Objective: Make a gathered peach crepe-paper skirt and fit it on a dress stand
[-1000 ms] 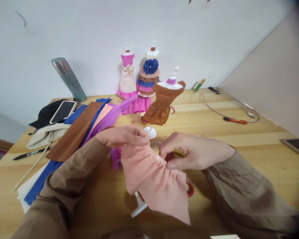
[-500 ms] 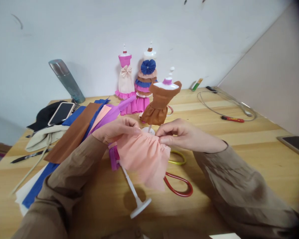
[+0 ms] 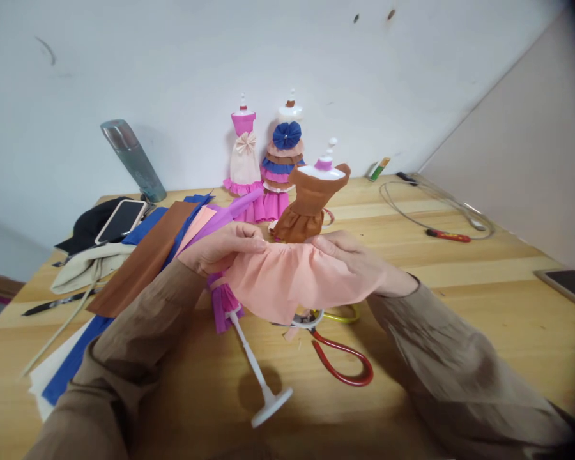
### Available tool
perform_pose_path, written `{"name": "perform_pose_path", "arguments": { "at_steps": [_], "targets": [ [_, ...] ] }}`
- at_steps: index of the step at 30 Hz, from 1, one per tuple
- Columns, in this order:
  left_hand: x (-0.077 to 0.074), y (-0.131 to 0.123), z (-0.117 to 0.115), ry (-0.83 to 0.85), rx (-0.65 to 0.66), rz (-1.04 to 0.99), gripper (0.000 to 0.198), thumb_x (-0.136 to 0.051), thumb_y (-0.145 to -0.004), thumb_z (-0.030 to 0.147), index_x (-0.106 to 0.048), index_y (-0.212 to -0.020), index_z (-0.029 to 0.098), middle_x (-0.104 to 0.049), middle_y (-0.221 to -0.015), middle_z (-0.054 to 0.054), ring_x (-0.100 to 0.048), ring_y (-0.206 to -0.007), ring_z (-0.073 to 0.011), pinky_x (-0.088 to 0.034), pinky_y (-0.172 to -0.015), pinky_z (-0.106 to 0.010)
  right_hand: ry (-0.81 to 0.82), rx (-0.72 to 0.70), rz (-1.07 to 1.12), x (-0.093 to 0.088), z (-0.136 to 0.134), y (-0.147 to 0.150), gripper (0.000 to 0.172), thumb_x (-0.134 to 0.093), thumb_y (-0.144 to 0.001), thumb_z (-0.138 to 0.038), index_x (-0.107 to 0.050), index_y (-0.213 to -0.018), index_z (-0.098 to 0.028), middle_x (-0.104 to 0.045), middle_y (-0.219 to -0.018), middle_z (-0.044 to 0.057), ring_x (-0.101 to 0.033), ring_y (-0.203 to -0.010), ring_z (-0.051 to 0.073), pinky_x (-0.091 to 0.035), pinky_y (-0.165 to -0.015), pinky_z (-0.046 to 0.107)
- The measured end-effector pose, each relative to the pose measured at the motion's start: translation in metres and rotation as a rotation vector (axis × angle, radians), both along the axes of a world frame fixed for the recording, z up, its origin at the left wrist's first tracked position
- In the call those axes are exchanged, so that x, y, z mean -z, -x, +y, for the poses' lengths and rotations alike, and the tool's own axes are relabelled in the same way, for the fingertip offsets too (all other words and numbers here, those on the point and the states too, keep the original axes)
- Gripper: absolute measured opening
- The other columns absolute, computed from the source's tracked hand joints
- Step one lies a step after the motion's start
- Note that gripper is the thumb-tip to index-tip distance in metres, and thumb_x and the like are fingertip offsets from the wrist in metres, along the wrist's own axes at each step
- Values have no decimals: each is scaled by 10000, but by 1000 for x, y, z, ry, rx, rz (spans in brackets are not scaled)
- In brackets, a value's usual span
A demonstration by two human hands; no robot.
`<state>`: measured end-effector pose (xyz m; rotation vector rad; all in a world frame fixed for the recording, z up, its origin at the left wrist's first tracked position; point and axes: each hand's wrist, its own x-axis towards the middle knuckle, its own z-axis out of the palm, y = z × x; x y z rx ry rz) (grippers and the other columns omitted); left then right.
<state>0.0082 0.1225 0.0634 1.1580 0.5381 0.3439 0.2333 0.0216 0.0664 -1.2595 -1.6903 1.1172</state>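
Note:
A gathered strip of light pink fabric (image 3: 301, 278) is stretched between my two hands. My left hand (image 3: 225, 246) pinches its upper left end. At the upper right, my right hand (image 3: 359, 255) grips the gathered edge, partly behind the cloth. Just beyond stands a small dress form in brown (image 3: 316, 191). Below my left hand, a form with purple fabric (image 3: 225, 300) lies tilted, its white base (image 3: 272, 407) toward me. Red-handled scissors (image 3: 347, 364) lie under the hanging cloth, which hides part of them.
Two dressed forms (image 3: 244, 153) (image 3: 287, 153) stand by the wall. At left are fabric strips (image 3: 138, 262), a phone (image 3: 121, 222), a pen (image 3: 60, 301) and a leaning bottle (image 3: 134, 160). A cable (image 3: 388, 198), a red-handled tool (image 3: 448, 236) and another phone (image 3: 568, 284) are at right.
The pink fabric has been spread wider and lifted, its right part now draped over my right hand. My right hand has turned and shifted slightly right. More of the scissors shows.

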Motion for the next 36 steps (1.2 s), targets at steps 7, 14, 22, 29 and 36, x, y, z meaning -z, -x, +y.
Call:
{"name": "perform_pose_path", "arguments": {
  "at_steps": [7,14,22,29,36],
  "targets": [
    [0,4,4,-33,46,-26,246,-819,-694,240,-614,-660,108,-601,-626,20,-538,-564,-57,-392,-536,-168,-76,-22,-32,-5,1,-2,399,-638,-841,-535,-665,-779,-142,-630,-715,33,-555,-669,142,-434,-610,264],
    [-4,5,1,-164,87,60,291,-829,-683,300,-607,-623,122,-560,-610,25,-503,-553,-64,-372,-515,-186,-40,36,59,-3,1,-11,506,-606,-834,-650,-705,-792,-156,-679,-722,50,-591,-636,138,-473,-589,253],
    [-6,4,-1,-246,144,98,308,-805,-713,324,-585,-621,128,-514,-600,34,-458,-540,-61,-326,-502,-201,25,-141,43,4,3,-5,628,-537,-832,-735,-714,-870,-134,-691,-795,77,-609,-709,160,-498,-662,292],
    [-3,-10,-16,-339,208,156,321,-773,-721,377,-584,-627,135,-497,-626,31,-445,-618,-92,-323,-578,-230,-6,-152,1,7,-2,19,605,-532,-825,-740,-568,-710,-148,-491,-663,-6,-441,-624,110,-355,-573,262],
    [-3,-15,-22,-490,266,206,339,-724,-757,447,-618,-679,134,-482,-640,38,-430,-639,-101,-321,-615,-247,59,-201,50,7,-4,22,569,-616,-794,-683,-454,-608,-170,-360,-599,-52,-336,-565,74,-275,-528,245]
  ]
}}
